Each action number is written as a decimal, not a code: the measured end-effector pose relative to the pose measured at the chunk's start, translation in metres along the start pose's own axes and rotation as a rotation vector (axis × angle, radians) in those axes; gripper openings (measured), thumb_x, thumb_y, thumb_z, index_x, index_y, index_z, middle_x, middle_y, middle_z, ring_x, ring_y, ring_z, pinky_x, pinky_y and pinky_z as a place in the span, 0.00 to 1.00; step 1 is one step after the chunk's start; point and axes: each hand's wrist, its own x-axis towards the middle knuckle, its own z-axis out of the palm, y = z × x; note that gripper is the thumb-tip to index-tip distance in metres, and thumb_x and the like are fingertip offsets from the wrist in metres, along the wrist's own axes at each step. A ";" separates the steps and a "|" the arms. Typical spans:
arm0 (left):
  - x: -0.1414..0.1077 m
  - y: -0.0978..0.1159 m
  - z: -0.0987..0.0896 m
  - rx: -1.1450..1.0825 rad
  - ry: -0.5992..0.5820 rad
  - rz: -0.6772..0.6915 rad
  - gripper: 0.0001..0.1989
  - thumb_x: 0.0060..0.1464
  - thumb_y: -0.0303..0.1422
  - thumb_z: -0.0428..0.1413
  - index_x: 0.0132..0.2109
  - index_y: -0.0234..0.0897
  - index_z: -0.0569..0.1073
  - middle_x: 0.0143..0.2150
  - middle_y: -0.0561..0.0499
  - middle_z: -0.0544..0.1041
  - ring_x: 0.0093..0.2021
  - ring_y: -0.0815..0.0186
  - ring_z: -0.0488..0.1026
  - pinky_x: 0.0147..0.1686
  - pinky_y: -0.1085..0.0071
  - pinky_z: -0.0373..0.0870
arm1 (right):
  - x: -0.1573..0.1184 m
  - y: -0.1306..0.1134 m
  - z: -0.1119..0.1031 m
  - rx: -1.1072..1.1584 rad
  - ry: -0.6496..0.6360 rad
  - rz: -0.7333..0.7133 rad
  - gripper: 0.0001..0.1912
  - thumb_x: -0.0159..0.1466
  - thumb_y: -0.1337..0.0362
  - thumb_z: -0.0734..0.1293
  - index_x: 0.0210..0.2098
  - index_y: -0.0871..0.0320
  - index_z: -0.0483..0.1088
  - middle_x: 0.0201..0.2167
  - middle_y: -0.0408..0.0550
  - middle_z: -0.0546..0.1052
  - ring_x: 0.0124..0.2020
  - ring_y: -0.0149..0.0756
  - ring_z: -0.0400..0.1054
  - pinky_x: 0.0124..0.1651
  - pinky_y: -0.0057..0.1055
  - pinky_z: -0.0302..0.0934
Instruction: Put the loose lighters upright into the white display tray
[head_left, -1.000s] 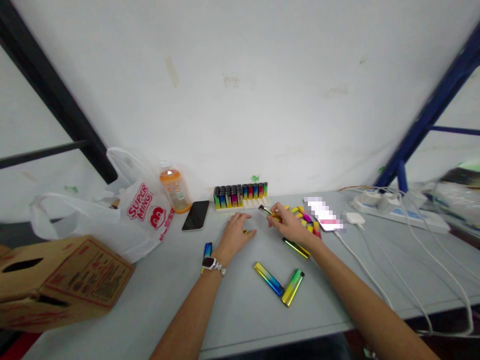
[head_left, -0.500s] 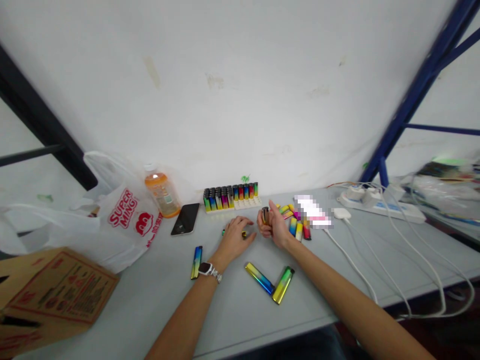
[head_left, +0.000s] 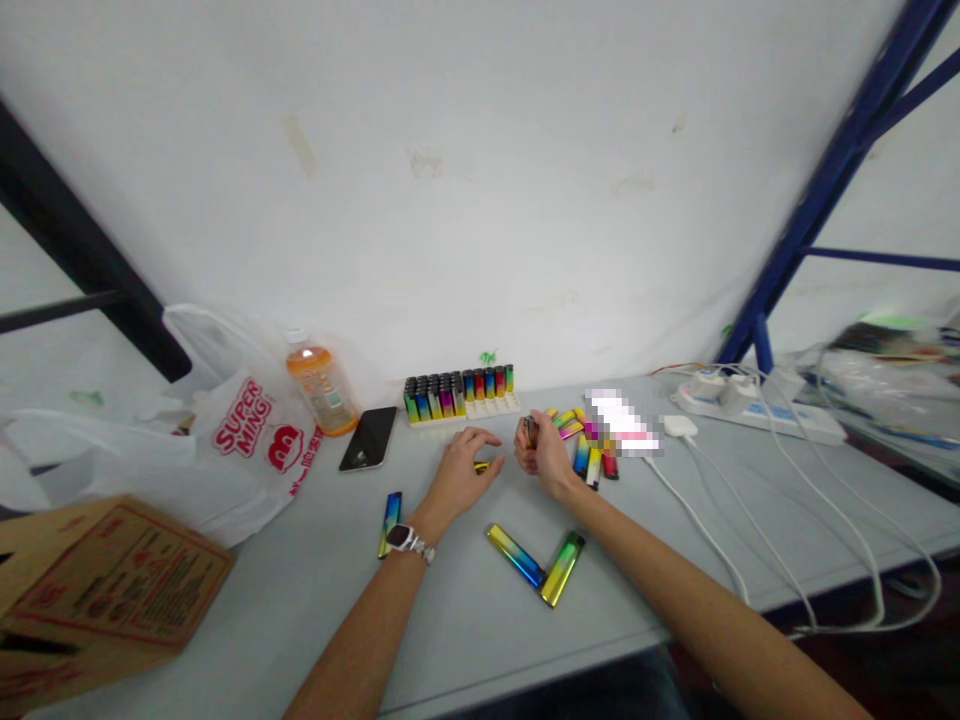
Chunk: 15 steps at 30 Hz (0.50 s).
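My right hand (head_left: 541, 458) is closed round a lighter (head_left: 531, 430), its metal top showing above the fist and the thumb up beside it. My left hand (head_left: 463, 472) hovers over the table with fingers apart and curved; a yellow lighter (head_left: 481, 467) shows behind it, partly hidden. Colourful lighters stand in rows in a white tray (head_left: 491, 407) by the wall. Two lighters, one yellow-blue (head_left: 516, 555) and one green-yellow (head_left: 562, 569), touch in a V in front. Another blue-yellow lighter (head_left: 391, 522) lies by my left wrist. Several lighters (head_left: 594, 464) are scattered right of my right hand.
On the left are a cardboard box (head_left: 112, 590), a plastic bag (head_left: 247, 450), an orange bottle (head_left: 322, 388) and a black phone (head_left: 369, 439). A blurred-out phone (head_left: 622, 424), a charger (head_left: 679, 427), white cables and a power strip (head_left: 765, 412) occupy the right.
My right thumb has come down onto the lighter's top. My left hand has lifted slightly, its fingers more curved. The view has shifted a little.
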 end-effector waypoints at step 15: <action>-0.004 0.000 -0.005 0.129 -0.152 -0.082 0.13 0.53 0.33 0.60 0.47 0.39 0.76 0.50 0.45 0.76 0.54 0.54 0.71 0.57 0.55 0.66 | 0.004 0.004 -0.003 -0.073 0.081 -0.033 0.24 0.63 0.42 0.52 0.21 0.53 0.55 0.09 0.35 0.51 0.11 0.26 0.40 0.16 0.25 0.34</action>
